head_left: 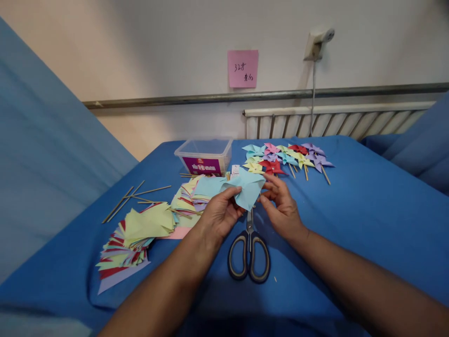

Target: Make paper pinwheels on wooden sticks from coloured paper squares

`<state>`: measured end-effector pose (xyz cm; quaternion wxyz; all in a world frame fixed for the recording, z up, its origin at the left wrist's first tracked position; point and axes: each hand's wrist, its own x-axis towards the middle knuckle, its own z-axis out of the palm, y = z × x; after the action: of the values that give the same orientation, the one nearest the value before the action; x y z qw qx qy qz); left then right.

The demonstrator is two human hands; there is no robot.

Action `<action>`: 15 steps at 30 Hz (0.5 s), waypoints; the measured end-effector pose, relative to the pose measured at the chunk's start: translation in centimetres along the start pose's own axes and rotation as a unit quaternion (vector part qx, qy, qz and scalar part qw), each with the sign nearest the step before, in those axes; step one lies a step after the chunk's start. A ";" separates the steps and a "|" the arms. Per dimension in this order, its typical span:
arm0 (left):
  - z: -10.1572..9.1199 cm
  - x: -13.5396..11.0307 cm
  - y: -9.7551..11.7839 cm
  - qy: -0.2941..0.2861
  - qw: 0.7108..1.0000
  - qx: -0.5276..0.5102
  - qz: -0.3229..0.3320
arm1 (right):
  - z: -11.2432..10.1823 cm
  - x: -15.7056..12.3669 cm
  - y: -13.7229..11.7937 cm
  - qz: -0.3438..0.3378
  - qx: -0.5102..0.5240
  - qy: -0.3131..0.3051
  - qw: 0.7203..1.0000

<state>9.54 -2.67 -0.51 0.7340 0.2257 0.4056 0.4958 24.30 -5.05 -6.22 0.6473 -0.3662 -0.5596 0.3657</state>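
Observation:
A light blue paper pinwheel [249, 188] is held above the table in front of me. My left hand [224, 210] grips it, the thumb pressed on its face near the middle. At its right edge, my right hand [280, 203] has its fingers curled with thumb and forefinger close together; whether something small is between them I cannot make out. Scissors [249, 257] with dark blue handles lie below the hands, their blade tips partly hidden. Left of my left hand spread stacks of coloured paper [150, 220], with a few thin sticks [180, 213] on them.
Finished pinwheels [280, 159] in several colours lie at the back right. A clear plastic box [203, 154] with a purple label stands at the back. Loose sticks [129, 196] lie at left on the blue tablecloth [351, 224]. Blue curtains [52, 117] flank the table; a radiator [336, 121] stands behind.

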 end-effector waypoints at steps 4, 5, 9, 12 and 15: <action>0.0 -0.2 0.1 -0.005 1.000 0.006 -0.012 | -0.3 0.0 -0.4 -0.054 -0.090 -0.072 0.992; 0.0 -0.2 0.1 -0.006 1.000 0.005 -0.013 | -0.4 0.0 -0.5 -0.062 -0.101 -0.077 0.990; 0.0 -0.1 -0.1 -0.013 1.000 0.000 -0.005 | -0.5 0.3 -0.9 -0.066 -0.120 -0.075 0.988; 0.0 -0.2 -0.1 -0.018 1.000 0.006 0.003 | -0.4 0.3 -1.0 -0.054 -0.118 -0.070 0.989; 0.1 -0.2 -0.3 -0.018 0.999 0.031 0.007 | -0.4 0.2 -1.0 -0.038 -0.116 -0.065 0.990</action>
<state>9.72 -2.98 -0.61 0.7305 0.2601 0.4053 0.4842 24.74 -5.32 -5.30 0.5760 -0.3929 -0.6526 0.2965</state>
